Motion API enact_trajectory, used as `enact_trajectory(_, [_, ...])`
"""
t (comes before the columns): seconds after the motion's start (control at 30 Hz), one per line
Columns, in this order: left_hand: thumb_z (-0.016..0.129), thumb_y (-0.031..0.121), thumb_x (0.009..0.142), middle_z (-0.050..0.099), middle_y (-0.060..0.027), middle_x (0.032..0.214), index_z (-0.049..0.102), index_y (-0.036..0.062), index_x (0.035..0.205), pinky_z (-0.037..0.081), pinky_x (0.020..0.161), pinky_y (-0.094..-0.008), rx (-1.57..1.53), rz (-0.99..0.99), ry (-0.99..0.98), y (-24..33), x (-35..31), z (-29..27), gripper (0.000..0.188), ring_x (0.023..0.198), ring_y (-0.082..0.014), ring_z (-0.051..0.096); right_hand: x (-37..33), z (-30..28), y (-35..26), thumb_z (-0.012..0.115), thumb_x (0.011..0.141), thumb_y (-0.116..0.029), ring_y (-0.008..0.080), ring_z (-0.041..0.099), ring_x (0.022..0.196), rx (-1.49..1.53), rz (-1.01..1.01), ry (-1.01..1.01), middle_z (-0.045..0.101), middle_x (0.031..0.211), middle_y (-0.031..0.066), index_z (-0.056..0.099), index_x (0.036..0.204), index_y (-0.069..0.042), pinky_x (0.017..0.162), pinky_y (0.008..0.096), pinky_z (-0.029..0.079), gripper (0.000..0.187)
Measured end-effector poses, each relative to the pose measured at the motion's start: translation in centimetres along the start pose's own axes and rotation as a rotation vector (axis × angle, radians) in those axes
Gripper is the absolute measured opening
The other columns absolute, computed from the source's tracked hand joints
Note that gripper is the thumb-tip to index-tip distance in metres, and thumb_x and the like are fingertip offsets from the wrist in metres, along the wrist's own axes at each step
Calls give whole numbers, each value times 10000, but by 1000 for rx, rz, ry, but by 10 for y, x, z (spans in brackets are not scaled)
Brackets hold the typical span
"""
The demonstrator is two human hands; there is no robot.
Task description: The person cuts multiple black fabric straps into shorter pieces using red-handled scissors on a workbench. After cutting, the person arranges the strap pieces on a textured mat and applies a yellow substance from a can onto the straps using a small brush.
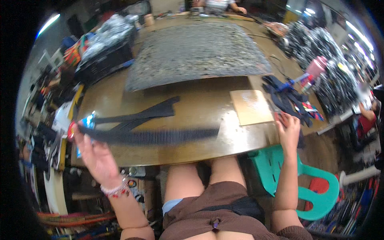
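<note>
At the table's left edge my left hand, wearing a beaded bracelet, pinches one end of a black ribbed fabric strip. The strip stretches rightward over the table, smeared by motion. A small red item shows at the left fingertips; whether it is held is unclear. Behind the strip lie more black strips, partly overlapping. My right hand is at the table's right edge, its fingers curled at something reddish I cannot make out. Close to it lie a tan rectangular board and a heap of black strips.
A large speckled grey board covers the table's far part. Plastic-wrapped bundles fill a black crate at left; dark bundles and a pink bottle stand at right. A green plastic chair is below my right arm. Another person sits beyond.
</note>
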State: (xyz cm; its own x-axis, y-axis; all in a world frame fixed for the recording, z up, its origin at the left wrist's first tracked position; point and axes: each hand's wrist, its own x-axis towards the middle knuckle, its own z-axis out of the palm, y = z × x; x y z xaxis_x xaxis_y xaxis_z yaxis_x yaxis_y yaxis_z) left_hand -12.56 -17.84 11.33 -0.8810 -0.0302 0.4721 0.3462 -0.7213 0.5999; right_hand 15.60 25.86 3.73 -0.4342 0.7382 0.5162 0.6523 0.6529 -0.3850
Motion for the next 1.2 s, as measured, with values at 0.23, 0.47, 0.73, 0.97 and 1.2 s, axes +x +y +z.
enact_trajectory(0.23, [632, -38, 875, 424, -119, 1355, 442, 25, 1344, 545, 859, -317, 290, -120, 467, -93, 11, -80, 509, 1047, -157, 547, -41, 72, -37, 676, 834, -142, 334, 502, 1100, 237, -80, -27, 535, 1129, 155, 613, 1086, -42, 963, 422, 404, 278])
enact_trajectory(0.47, [616, 30, 872, 245, -133, 1558, 312, 59, 1470, 225, 1152, -398, 861, -178, -21, -95, -7, -101, 672, 1446, -278, 205, -47, 78, -32, 662, 806, -115, 321, 530, 1040, 207, -117, -6, 582, 1073, 140, 641, 927, -53, 909, 427, 423, 138])
enact_trajectory(0.73, [612, -17, 725, 327, -230, 1470, 307, 9, 1451, 313, 1118, -459, 1982, -108, -1158, -156, 57, -71, 787, 1357, -401, 337, -49, 80, -33, 666, 801, -162, 322, 553, 994, 220, -52, 53, 596, 991, 139, 637, 846, -49, 886, 432, 433, 125])
enact_trajectory(0.97, [695, 38, 650, 507, -178, 1066, 530, 4, 1150, 444, 937, -437, 1962, 20, -1163, -153, 45, -53, 527, 1050, -367, 513, -51, 79, -31, 666, 807, -176, 294, 551, 974, 245, -41, 51, 590, 945, 109, 647, 832, -59, 880, 414, 426, 121])
enact_trajectory(1.2, [738, 116, 626, 531, -178, 1057, 522, 26, 1059, 420, 934, -463, 1820, 27, -1090, -140, 35, -66, 492, 1057, -370, 504, -49, 80, -32, 664, 795, -150, 314, 561, 928, 172, -86, 63, 611, 906, 120, 650, 814, -59, 841, 411, 442, 94])
